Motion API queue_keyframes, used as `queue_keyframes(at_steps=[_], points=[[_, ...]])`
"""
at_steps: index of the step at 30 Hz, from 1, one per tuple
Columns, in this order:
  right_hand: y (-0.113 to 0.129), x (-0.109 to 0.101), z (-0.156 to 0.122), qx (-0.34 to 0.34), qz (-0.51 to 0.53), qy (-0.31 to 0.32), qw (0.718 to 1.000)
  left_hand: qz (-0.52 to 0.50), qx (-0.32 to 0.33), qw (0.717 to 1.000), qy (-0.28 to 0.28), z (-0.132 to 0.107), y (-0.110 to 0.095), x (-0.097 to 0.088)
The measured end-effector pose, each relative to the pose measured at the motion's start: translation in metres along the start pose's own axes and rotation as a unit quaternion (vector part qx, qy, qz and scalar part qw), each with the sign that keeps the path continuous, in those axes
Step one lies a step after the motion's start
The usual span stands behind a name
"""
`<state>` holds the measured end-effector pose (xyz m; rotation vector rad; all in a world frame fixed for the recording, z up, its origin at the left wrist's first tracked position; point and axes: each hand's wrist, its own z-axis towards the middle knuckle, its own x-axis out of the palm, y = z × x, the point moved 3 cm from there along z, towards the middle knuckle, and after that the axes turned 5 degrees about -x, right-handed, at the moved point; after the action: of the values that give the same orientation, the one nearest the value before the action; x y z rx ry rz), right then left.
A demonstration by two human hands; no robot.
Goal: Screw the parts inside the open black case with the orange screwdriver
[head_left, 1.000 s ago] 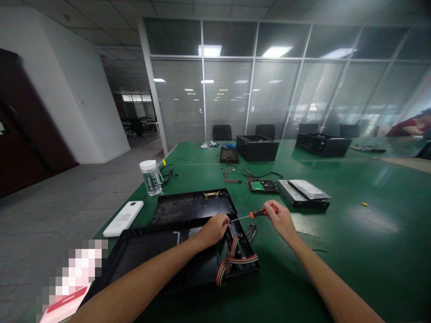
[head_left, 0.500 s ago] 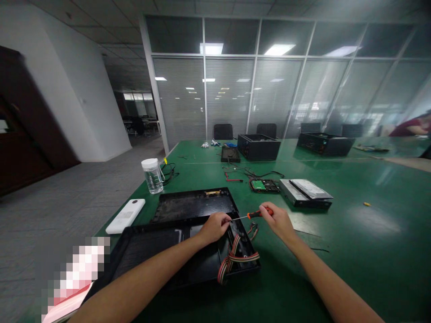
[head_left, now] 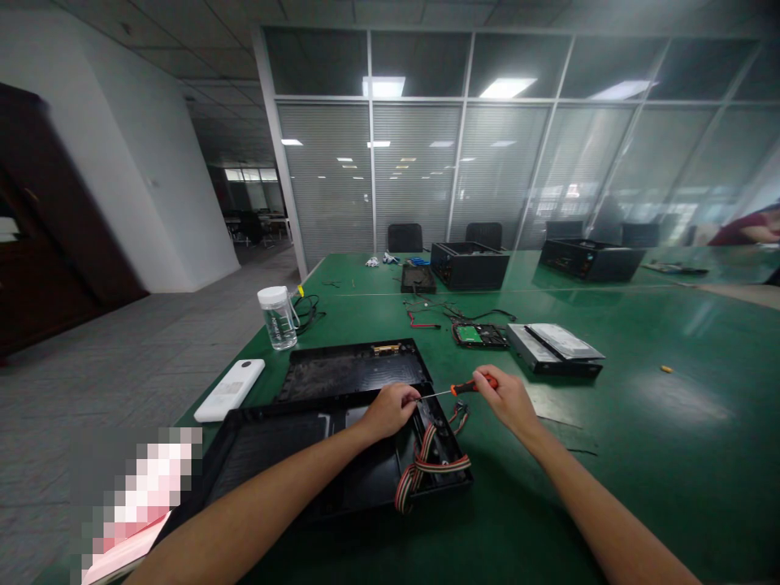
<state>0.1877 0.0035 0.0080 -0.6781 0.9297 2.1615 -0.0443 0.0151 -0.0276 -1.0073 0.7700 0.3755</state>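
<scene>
My right hand [head_left: 509, 400] is closed round the red-and-black handle of a small screwdriver [head_left: 463, 388], held nearly level and pointing left. My left hand [head_left: 390, 409] is pinched shut at the screwdriver's thin metal tip, above the far right corner of a black case panel [head_left: 274, 455]. What the fingertips pinch is too small to see. A striped ribbon cable [head_left: 420, 471] loops over the panel's right end, just below both hands. A second black panel [head_left: 353, 367] lies flat right behind.
On the green table [head_left: 639, 455] lie a white oblong device [head_left: 230, 389], a clear lidded jar [head_left: 276, 317], a green circuit board [head_left: 478, 334], a silver drive [head_left: 554, 348], loose cables and two open black cases [head_left: 468, 265] further back. A person in red sits far right.
Both hands stay joined at the screwdriver with only slight shifts. The view has drifted a little, nudging everything right and up.
</scene>
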Motion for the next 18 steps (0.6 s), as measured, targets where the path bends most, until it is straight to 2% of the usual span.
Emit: queue_keyframes(at_steps=[6,11,15,18], points=[[0.004,-0.001,0.001,-0.017,-0.025,0.011,0.999,0.006,0.009,1.000,0.002,0.000,0.002,0.001],[0.024,-0.009,0.014,-0.090,-0.091,0.055,0.990,0.013,0.024,1.000,0.010,-0.001,0.001,0.000],[0.067,-0.019,0.036,-0.155,-0.234,0.147,0.948,0.017,0.021,1.000,0.011,-0.001,0.000,0.000],[0.101,-0.025,0.055,-0.151,-0.337,0.213,0.905,0.023,0.017,1.000,0.011,-0.001,-0.001,0.000]])
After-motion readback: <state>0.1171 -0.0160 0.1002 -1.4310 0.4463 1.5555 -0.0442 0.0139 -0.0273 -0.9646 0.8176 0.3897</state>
